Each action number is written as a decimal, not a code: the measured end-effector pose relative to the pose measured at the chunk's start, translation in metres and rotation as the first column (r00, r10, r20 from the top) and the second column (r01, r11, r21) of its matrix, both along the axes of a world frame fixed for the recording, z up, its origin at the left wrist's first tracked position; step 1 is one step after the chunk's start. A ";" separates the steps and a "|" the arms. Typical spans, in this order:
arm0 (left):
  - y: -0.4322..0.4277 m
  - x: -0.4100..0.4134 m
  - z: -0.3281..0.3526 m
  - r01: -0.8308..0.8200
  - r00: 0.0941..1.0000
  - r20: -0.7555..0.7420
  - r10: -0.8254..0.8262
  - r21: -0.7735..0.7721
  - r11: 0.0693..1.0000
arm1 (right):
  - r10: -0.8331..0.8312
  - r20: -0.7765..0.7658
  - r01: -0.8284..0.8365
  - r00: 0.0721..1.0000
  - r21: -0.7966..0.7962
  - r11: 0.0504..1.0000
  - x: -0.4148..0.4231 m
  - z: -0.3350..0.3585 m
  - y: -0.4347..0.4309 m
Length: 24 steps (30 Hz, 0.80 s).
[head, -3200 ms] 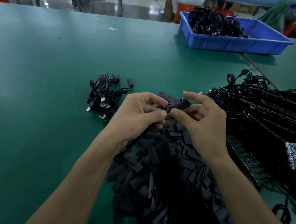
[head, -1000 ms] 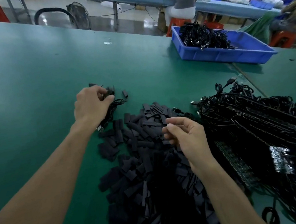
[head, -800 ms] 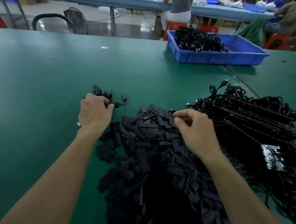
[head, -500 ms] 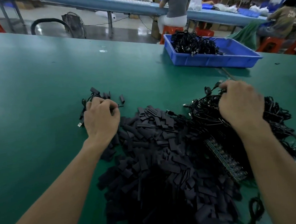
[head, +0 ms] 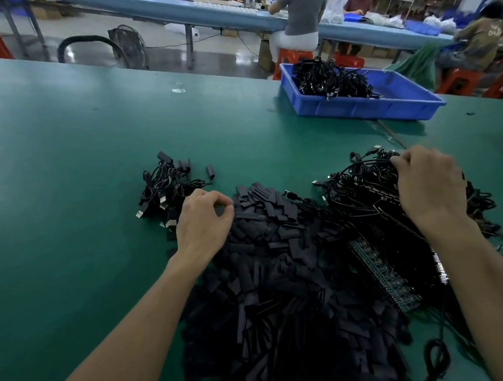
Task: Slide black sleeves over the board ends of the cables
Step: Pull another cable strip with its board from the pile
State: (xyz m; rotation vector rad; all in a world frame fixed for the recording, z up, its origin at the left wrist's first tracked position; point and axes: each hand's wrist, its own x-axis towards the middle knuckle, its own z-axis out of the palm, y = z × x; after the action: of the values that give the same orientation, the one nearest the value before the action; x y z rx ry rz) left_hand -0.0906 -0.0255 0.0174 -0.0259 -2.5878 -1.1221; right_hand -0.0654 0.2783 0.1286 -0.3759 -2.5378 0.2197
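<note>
As one cycle gives way to the next, a worker's hands sit well apart on the green worktop [head: 57, 186], each fetching a part for another fitting. The left hand [head: 204, 223] is curled at the far left edge of the sleeve heap [head: 284, 280], thumb and forefinger closing on what looks like a single black sleeve [head: 220, 209]. The right hand [head: 428, 190] is clenched in the cable tangle [head: 356, 191] that lies against the heap's right side, its small circuit boards [head: 383, 272] showing through. Nothing is being sleeved yet: this appears to be the pick-up step. The next move calls for drawing one cable free of the knot, finding its board end and bringing both hands together over the heap – a snag in the tangle is the likely hitch. Half a second earlier the left hand lay on the small bundle of cables [head: 166, 187] just beyond the heap's far left corner; it has since come back to the heap, while the right hand stays in the tangle. A blue tray [head: 359, 110] of cables stands well beyond the heap.
</note>
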 end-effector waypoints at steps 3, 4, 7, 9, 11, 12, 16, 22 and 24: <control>0.005 0.001 0.003 0.020 1.000 -0.018 -0.020 0.019 1.000 | 0.046 -0.146 -0.046 0.988 0.008 0.999 -0.006 0.005 -0.002; 0.008 0.002 0.004 0.034 0.999 -0.025 -0.033 0.030 0.999 | 0.068 -0.200 -0.068 0.977 0.004 0.998 -0.008 0.009 -0.003; 0.016 0.005 0.011 0.091 0.996 -0.032 -0.088 0.086 0.992 | 0.162 -0.364 -0.176 0.917 -0.005 0.984 -0.014 0.024 -0.009; 0.022 0.007 0.018 0.153 0.988 -0.040 -0.148 0.170 0.974 | 0.266 -0.478 -0.282 0.837 0.040 0.959 -0.017 0.036 -0.022; 0.029 0.011 0.024 0.248 0.969 -0.069 -0.238 0.268 0.931 | 0.371 -0.541 -0.371 0.755 0.114 0.921 -0.018 0.044 -0.040; 0.032 0.014 0.028 0.293 0.956 -0.098 -0.276 0.288 0.912 | 0.413 -0.539 -0.401 0.734 0.147 0.904 -0.018 0.044 -0.049; 0.045 0.027 0.046 0.368 0.926 -0.200 -0.319 0.303 0.879 | 0.527 -0.496 -0.519 0.691 0.168 0.838 -0.010 0.032 -0.077; 0.052 0.029 0.072 0.352 0.929 -0.244 -0.280 0.339 0.873 | 0.615 -0.534 -0.678 0.580 0.101 0.728 -0.001 0.035 -0.097; 0.050 0.028 0.072 0.297 0.941 -0.260 -0.216 0.329 0.897 | 0.626 -0.483 -0.669 0.611 0.107 0.736 0.001 0.034 -0.093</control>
State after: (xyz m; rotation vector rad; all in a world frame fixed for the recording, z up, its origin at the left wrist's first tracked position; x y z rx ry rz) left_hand -0.0622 0.0242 0.0898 -0.3967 -2.1916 -1.5838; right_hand -0.0640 0.1854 0.1629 0.5554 -2.0360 0.6159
